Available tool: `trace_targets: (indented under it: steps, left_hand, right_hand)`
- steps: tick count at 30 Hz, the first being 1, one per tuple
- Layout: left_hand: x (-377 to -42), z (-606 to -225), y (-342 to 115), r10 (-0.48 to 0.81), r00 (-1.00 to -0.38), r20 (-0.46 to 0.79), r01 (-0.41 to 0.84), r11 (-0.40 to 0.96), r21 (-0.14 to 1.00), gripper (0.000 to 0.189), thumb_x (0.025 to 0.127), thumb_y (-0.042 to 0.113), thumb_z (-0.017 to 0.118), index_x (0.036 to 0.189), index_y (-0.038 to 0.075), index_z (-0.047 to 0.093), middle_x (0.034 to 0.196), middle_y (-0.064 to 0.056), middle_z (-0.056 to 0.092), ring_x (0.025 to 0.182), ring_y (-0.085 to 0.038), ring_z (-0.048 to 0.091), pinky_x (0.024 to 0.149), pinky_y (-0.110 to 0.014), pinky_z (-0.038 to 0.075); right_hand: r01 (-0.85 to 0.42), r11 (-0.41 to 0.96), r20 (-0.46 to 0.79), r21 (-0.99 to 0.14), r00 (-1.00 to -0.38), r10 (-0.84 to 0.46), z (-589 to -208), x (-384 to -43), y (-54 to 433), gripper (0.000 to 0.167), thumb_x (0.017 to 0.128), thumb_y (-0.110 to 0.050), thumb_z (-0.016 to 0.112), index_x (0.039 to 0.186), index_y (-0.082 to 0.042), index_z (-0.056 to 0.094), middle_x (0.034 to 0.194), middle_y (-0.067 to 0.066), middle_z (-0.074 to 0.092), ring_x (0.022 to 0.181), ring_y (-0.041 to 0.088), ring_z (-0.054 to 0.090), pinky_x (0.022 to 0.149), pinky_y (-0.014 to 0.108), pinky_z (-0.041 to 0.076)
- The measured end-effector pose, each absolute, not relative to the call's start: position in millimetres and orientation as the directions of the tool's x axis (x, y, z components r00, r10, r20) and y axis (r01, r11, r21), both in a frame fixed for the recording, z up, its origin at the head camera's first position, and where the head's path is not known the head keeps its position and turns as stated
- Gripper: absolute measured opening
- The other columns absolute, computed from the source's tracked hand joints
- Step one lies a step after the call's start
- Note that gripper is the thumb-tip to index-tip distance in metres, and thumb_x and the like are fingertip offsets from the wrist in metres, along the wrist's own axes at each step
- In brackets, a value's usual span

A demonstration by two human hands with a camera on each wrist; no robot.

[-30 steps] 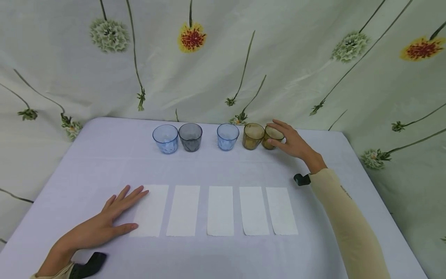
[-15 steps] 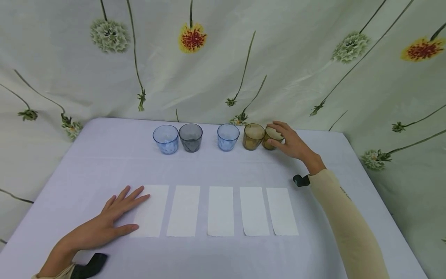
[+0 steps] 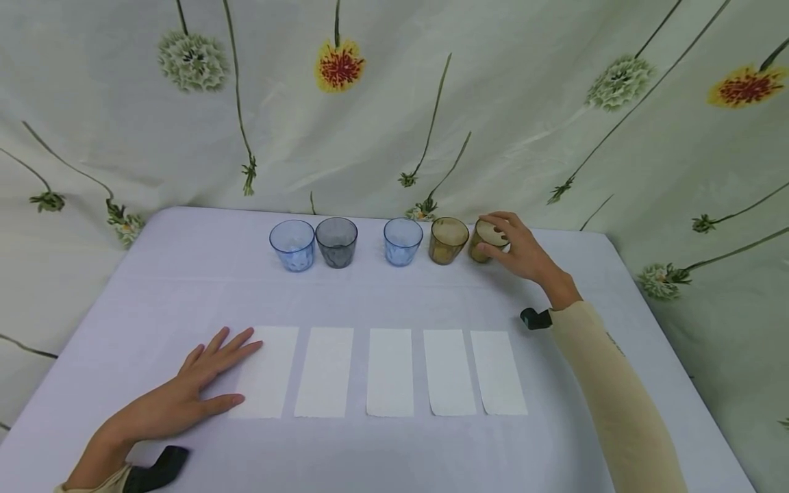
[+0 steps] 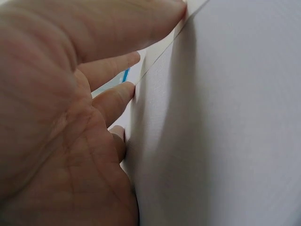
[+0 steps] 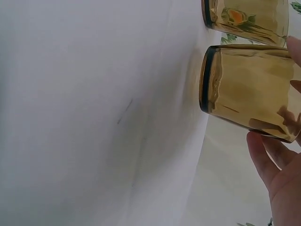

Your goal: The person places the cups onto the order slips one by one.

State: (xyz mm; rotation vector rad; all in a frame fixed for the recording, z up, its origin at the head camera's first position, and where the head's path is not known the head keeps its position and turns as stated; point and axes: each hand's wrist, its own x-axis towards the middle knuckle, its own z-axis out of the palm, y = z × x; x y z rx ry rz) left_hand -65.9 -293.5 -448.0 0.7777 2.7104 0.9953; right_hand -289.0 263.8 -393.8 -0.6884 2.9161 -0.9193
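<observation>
At the right end of a row of glasses, my right hand [image 3: 522,252] grips an amber glass tumbler [image 3: 484,237] near its rim, thumb on one side and fingers on the other. The right wrist view has this amber tumbler [image 5: 249,89] with its dark, thick base over the white cloth and fingertips [image 5: 258,146] against its wall. A second amber tumbler [image 3: 448,241] stands just left of it, with a narrow gap between. My left hand [image 3: 179,405] lies flat with spread fingers, its fingertips on the leftmost white paper [image 3: 266,383]; the left wrist view shows its palm [image 4: 70,155].
Further left along the back edge stand a blue tumbler [image 3: 403,243], a grey tumbler [image 3: 336,244] and another blue tumbler [image 3: 292,246]. Several white paper rectangles [image 3: 390,373] lie in a row nearer the front. A flowered curtain [image 3: 382,137] hangs behind the table.
My right hand has closed round the rightmost amber tumbler and shifted it slightly right, away from its amber neighbour. The left hand has stayed in place.
</observation>
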Motion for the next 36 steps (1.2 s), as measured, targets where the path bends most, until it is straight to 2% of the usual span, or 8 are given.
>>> trace_targets:
  steps: [10,14,17,23,29,31,34,36]
  left_hand:
    - [-66,-447,-293,0.514,-0.857,0.018,0.399,0.642,0.655,0.074,0.094,0.026,0.070,0.158,0.022,0.032,0.167,-0.006,0.019,0.145,0.013,-0.017,0.106,-0.004,-0.019]
    - [-67,-447,-292,0.518,-0.855,0.010,0.387,0.627,0.676,0.072,0.095,0.025,0.068,0.158,0.022,0.032,0.168,-0.009,0.017,0.146,0.011,-0.017,0.110,-0.011,-0.022]
    - [-68,-447,-292,0.519,-0.855,0.011,0.388,0.623,0.679,0.072,0.095,0.025,0.068,0.158,0.021,0.032,0.168,-0.009,0.016,0.147,0.009,-0.017,0.111,-0.013,-0.024]
    - [-68,-446,-293,0.519,-0.855,0.011,0.394,0.635,0.665,0.072,0.095,0.025,0.068,0.157,0.021,0.033,0.168,-0.009,0.017,0.146,0.011,-0.017,0.108,-0.007,-0.021]
    - [-65,-448,-293,0.512,-0.859,-0.007,0.362,0.618,0.697,0.071,0.096,0.025,0.067,0.158,0.022,0.032,0.168,-0.012,0.016,0.146,0.010,-0.018,0.116,-0.029,-0.026]
    - [-65,-449,-293,0.512,-0.859,-0.002,0.364,0.613,0.701,0.071,0.096,0.025,0.067,0.157,0.022,0.033,0.168,-0.011,0.016,0.147,0.009,-0.018,0.116,-0.032,-0.027]
    - [-66,-449,-294,0.517,-0.856,0.010,0.380,0.615,0.691,0.071,0.095,0.024,0.068,0.157,0.021,0.033,0.168,-0.009,0.016,0.147,0.009,-0.018,0.114,-0.022,-0.026]
    - [-66,-449,-294,0.521,-0.854,0.015,0.388,0.616,0.686,0.071,0.095,0.024,0.068,0.157,0.021,0.033,0.168,-0.007,0.016,0.147,0.009,-0.018,0.112,-0.016,-0.025]
  right_hand:
    - [-0.409,0.720,0.140,-0.561,-0.904,-0.405,-391,-281,267,0.059,0.099,-0.030,0.064,0.152,-0.018,0.041,0.156,0.012,0.031,0.133,0.040,0.044,0.103,0.056,0.043]
    - [-0.413,0.715,0.155,-0.564,-0.903,-0.400,-389,-274,269,0.059,0.098,-0.027,0.066,0.151,-0.016,0.043,0.155,0.012,0.032,0.131,0.040,0.046,0.096,0.057,0.047]
    - [-0.425,0.711,0.178,-0.560,-0.900,-0.397,-388,-270,271,0.059,0.097,-0.026,0.068,0.150,-0.014,0.044,0.154,0.014,0.033,0.129,0.040,0.047,0.096,0.057,0.046]
    - [-0.443,0.711,0.205,-0.546,-0.894,-0.399,-386,-262,274,0.058,0.096,-0.024,0.070,0.148,-0.011,0.047,0.151,0.015,0.036,0.126,0.039,0.048,0.100,0.056,0.044]
    - [-0.437,0.712,0.190,-0.550,-0.895,-0.403,-385,-252,278,0.058,0.096,-0.024,0.069,0.149,-0.014,0.047,0.151,0.014,0.036,0.125,0.039,0.048,0.094,0.056,0.047]
    - [-0.433,0.714,0.178,-0.550,-0.896,-0.407,-386,-248,279,0.058,0.096,-0.025,0.069,0.149,-0.016,0.047,0.151,0.014,0.036,0.125,0.039,0.048,0.092,0.057,0.047]
    - [-0.431,0.711,0.173,-0.555,-0.896,-0.408,-386,-244,280,0.057,0.096,-0.024,0.070,0.148,-0.016,0.048,0.150,0.012,0.037,0.125,0.037,0.048,0.094,0.056,0.046]
    - [-0.435,0.709,0.176,-0.555,-0.894,-0.411,-385,-241,280,0.057,0.096,-0.023,0.070,0.148,-0.015,0.048,0.149,0.013,0.037,0.125,0.038,0.048,0.091,0.057,0.047]
